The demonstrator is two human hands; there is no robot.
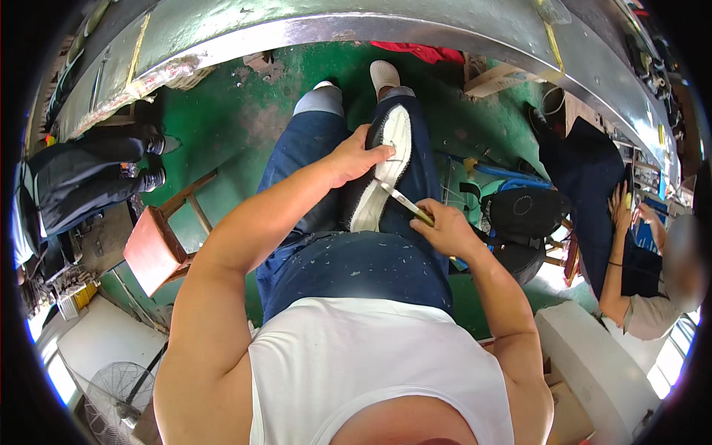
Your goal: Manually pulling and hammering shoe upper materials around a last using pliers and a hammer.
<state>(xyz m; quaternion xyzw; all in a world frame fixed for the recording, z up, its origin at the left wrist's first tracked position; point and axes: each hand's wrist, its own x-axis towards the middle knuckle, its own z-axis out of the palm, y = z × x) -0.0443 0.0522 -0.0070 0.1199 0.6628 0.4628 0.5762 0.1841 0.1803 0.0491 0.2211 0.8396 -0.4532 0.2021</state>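
A dark shoe [398, 133] lies bottom up across my thighs, its pale underside facing me and a row of stitches along the edge. My left hand [351, 158] is closed round its side, with the thumb pressed on the underside near the middle. In my right hand [448, 233] is a slim knife [401, 199] with a silvery blade and a yellowish handle end. The blade's tip meets the shoe's edge at the narrow waist, just below my left thumb. Pale shavings speckle the dark blue apron [356, 267] on my lap.
A metal-edged workbench [334, 28] curves across the far side. To my left stands a brown stool [154, 248], with a fan [119, 400] nearer. A black bag [526, 211] rests at my right. One person [630, 259] sits to the right; another's legs [96, 163] show at left.
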